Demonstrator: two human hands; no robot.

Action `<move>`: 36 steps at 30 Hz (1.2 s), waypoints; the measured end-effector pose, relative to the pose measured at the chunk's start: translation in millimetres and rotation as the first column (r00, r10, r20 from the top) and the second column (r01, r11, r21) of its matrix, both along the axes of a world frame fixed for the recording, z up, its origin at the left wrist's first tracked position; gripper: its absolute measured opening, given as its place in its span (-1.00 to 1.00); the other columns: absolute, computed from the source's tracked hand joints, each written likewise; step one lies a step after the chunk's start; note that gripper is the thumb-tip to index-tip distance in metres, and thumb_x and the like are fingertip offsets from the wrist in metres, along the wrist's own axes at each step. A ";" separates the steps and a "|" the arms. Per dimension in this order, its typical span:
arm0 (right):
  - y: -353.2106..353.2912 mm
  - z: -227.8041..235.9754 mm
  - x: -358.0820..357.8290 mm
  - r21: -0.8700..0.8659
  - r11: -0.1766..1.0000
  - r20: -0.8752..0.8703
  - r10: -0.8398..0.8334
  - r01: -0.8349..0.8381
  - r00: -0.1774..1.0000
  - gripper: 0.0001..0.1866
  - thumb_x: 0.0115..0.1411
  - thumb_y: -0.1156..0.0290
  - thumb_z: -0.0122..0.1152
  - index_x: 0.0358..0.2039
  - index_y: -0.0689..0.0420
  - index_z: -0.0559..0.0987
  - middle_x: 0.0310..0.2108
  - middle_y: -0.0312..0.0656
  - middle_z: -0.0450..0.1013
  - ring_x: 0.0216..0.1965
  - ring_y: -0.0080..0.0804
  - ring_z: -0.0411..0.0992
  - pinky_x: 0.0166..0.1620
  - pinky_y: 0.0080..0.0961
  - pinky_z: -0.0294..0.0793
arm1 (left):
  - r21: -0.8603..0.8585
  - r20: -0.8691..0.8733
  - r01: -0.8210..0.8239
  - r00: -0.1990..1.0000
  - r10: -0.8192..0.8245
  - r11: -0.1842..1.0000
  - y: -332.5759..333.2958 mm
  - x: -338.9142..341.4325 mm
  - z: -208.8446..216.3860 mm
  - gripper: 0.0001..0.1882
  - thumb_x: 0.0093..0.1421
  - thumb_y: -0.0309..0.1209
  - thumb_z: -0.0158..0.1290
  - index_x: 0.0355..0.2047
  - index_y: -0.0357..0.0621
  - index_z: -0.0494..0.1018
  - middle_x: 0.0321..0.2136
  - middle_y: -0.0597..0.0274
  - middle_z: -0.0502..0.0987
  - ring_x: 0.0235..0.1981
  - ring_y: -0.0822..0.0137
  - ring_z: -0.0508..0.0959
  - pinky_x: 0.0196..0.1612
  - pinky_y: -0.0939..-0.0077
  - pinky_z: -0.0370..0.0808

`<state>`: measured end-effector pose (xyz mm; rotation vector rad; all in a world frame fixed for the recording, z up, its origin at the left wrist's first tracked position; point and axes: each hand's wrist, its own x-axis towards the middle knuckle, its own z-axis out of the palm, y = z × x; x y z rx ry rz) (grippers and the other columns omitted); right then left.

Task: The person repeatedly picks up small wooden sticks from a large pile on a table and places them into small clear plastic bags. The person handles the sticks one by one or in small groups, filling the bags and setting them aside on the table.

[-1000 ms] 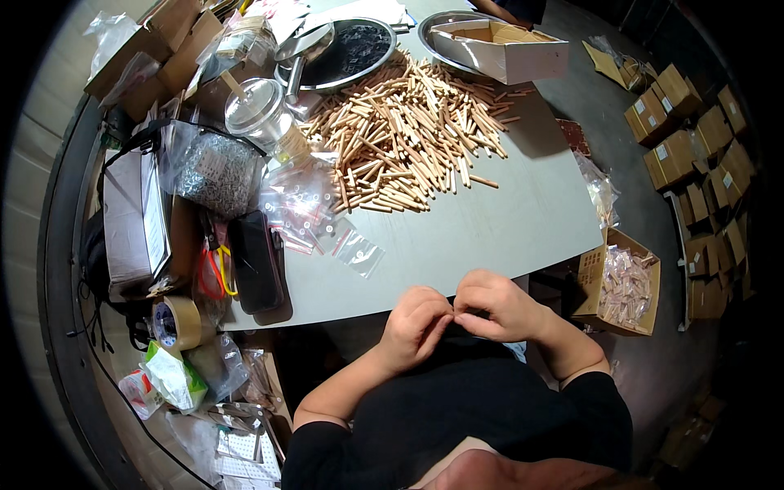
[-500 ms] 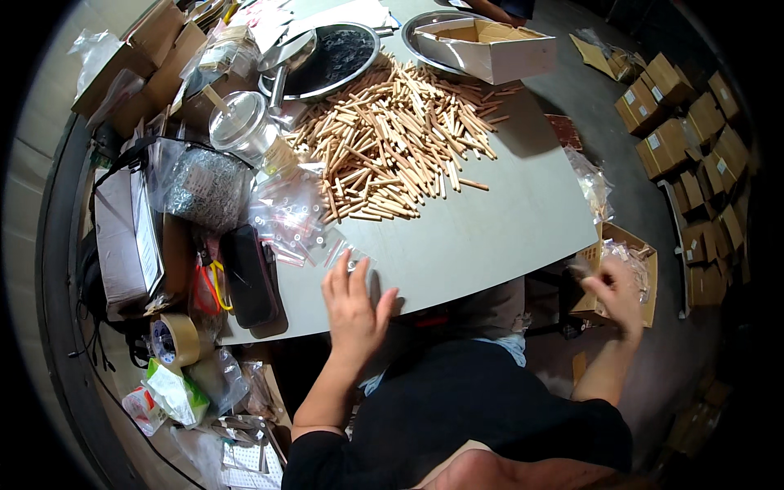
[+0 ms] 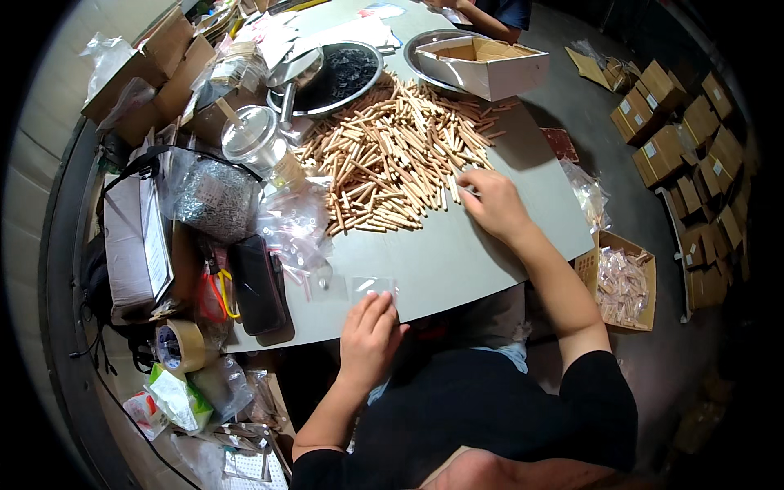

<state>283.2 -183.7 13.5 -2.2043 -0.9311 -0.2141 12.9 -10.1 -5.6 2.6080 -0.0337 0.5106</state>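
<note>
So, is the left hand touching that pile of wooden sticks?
Apart. The head view plainly shows bare grey tabletop and a clear bag between the left hand and the wooden sticks.

Right hand [image 3: 493, 204] at wooden sticks [image 3: 392, 167]; left hand [image 3: 369, 339] on clear bag [image 3: 369, 286]

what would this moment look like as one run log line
left hand: on clear bag at table edge | right hand: at edge of wooden stick pile | carton of packets: right of table
</note>
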 end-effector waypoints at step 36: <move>76.0 27.3 9.6 -0.613 0.762 0.059 -0.220 0.210 0.974 -0.84 0.19 0.49 0.07 -0.21 0.19 0.50 -0.31 0.13 0.57 -0.21 0.11 0.58 -0.16 -0.02 0.56 | -0.067 0.114 -0.357 0.925 0.362 0.932 12.1 -2.0 10.4 -0.84 0.07 -0.54 0.14 -0.30 -0.18 0.47 0.03 -0.10 0.39 0.11 -0.13 0.36 0.14 0.04 0.26</move>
